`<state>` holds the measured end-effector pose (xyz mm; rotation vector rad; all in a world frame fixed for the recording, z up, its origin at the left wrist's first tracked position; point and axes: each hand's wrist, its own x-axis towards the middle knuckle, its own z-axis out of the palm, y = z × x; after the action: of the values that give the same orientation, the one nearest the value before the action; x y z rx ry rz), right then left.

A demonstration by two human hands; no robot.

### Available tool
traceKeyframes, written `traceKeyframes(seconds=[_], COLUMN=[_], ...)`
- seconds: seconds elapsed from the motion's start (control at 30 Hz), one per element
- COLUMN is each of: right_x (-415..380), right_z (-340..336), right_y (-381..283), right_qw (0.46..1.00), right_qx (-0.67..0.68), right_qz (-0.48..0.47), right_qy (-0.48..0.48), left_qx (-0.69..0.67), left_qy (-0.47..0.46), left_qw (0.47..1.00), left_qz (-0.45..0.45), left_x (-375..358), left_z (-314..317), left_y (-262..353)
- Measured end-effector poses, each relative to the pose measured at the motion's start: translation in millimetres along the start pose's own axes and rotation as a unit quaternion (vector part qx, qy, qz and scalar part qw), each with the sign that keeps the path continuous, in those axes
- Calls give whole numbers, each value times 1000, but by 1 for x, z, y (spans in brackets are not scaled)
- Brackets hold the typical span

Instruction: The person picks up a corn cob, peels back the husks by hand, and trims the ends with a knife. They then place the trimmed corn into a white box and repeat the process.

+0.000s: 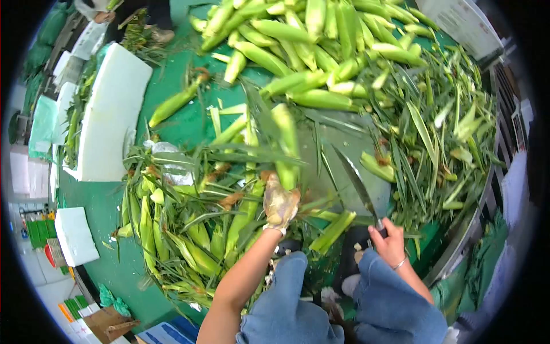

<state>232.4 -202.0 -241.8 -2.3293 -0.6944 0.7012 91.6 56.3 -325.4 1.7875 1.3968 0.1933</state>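
My left hand (281, 203), in a thin translucent glove, is closed around the lower end of a green-husked ear of corn (288, 146). The ear points away from me and is smeared by motion, with long leaves beside it. In my right hand (389, 243) is the handle of a long knife (356, 182). Its blade points up and to the left, apart from the ear, over a grey-green board (338, 143). A short cut piece of corn stalk or husk (332, 232) lies between my hands. Below and left of my left hand lies a pile of unstripped corn (195, 241).
Trimmed ears of corn (321, 46) are heaped at the far side. Loose leaves (441, 137) pile up on the right, and a single ear (175, 106) lies left of centre. A white foam box (112, 114) and a foam block (76, 236) stand at the left.
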Motion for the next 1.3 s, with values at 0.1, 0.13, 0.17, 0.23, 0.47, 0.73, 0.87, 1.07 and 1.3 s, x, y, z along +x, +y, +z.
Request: traceKeyframes(seconds=[0.1, 0.13, 0.17, 0.23, 0.47, 0.73, 0.87, 1.07, 1.3], right_x=[5, 7, 11, 16, 3, -3, -16, 1, 32], right_z=[-28, -30, -26, -16, -18, -14, -25, -19, -38], right_y=[-18, -18, -13, 4, 59, 71, 75, 27, -27], right_qw=[995, 996, 994, 992, 982, 979, 988, 991, 974], right_qx=[36, 32, 25, 1, 67, 90, 15, 65, 127], right_qz=[-95, -81, -111, -116, 99, 133, 86, 28, -86], right_qy=[-19, -4, 2, 39, 144, 125, 124, 110, 164], left_qx=[17, 45, 90, 42, -146, 51, 109, 456, 47], left_qy=[-41, -21, -33, -79, -143, -309, 14, -348, -417], left_qw=[994, 979, 964, 972, 979, 883, 894, 751, 907], left_qz=[101, 200, 248, 217, -16, 350, 435, 326, 27], left_x=[-4, 0, 5, 18, -33, -66, 21, 98, 26], left_z=[3, 12, 22, 62, -11, 41, -31, -30, -25], left_y=[7, -8, -17, -68, -46, 75, 73, 61, 93])
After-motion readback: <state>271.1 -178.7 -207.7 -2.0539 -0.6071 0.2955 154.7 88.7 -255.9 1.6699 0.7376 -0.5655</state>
